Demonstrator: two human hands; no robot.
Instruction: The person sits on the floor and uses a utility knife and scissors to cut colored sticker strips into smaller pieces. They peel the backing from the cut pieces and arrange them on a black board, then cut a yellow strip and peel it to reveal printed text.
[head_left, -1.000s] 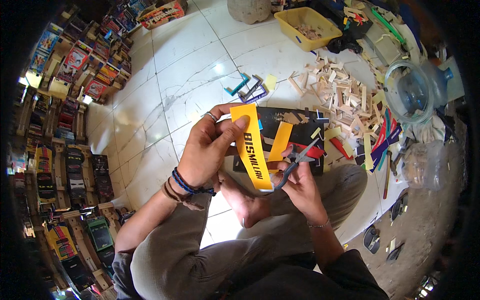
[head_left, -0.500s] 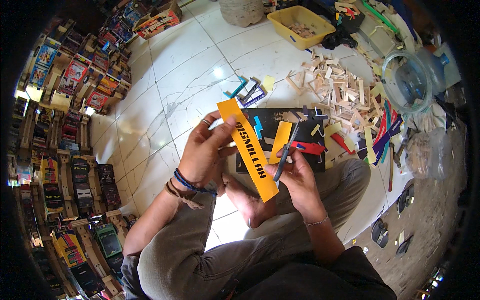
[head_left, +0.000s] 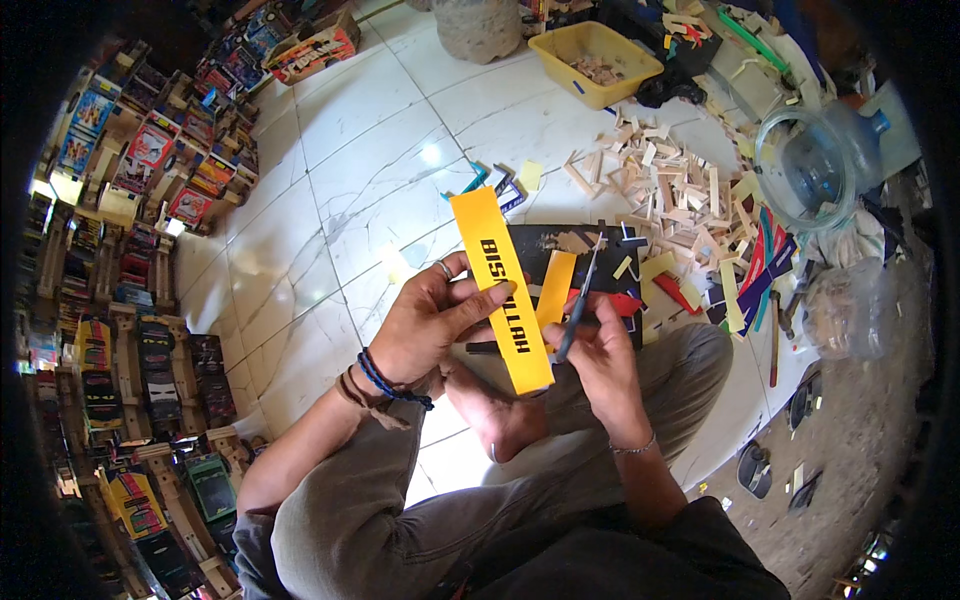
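My left hand (head_left: pixel 440 318) pinches the middle of an orange-yellow strip (head_left: pixel 480 222) with black lettering, thumb on its face. The strip stands nearly upright, tilted slightly left at its top. My right hand (head_left: pixel 602 365) grips dark-handled scissors (head_left: pixel 573 328), their blades pointing up and away from me. A second yellow strip (head_left: pixel 558 285) shows between the lettered strip and the scissors, its lower end near my right fingers. Whether those fingers also hold it, I cannot tell. Behind the hands lies a black board (head_left: pixel 535 240) with small scraps on it.
A heap of small wooden pieces (head_left: pixel 690 190) covers the floor at the far right. Beyond it sits a yellow basin (head_left: pixel 596 88). Coloured strips (head_left: pixel 765 275) and a hammer (head_left: pixel 778 340) lie at the right. Stacked wooden toy trucks (head_left: pixel 150 350) line the left side.
My left hand has slid from the upper part of the lettered strip to its middle, and the strip now stands more upright. A pale patch appears on the floor left of it.
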